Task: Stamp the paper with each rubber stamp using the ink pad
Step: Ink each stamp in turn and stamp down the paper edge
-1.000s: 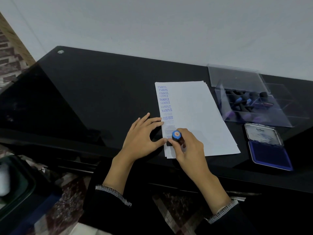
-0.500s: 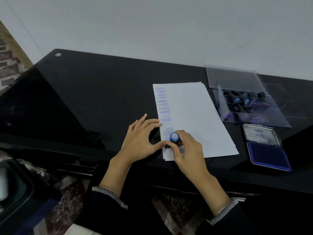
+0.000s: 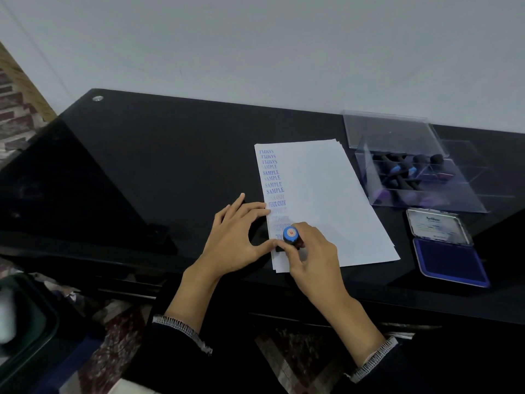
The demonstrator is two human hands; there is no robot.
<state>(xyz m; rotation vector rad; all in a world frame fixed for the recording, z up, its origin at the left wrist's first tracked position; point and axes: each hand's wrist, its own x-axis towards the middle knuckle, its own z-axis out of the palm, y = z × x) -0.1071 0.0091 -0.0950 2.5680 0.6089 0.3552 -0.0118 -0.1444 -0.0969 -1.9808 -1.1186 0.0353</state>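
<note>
Fingers of the right hand (image 3: 311, 255) still grip the blue-capped stamp (image 3: 291, 236), pressed as before on the paper (image 3: 326, 200) at its near left corner. The left hand (image 3: 237, 234) stays flat, its thumb touching the stamp's base; ink pad (image 3: 450, 264) unmoved.

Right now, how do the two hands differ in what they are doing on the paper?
The right hand grips the blue-capped stamp upright on the paper; the left hand holds no stamp. The left hand's fingers are spread at the paper's left edge, thumb touching the stamp's base; the right hand's fingers curl round the stamp. Both work near the paper's near left corner.
</note>
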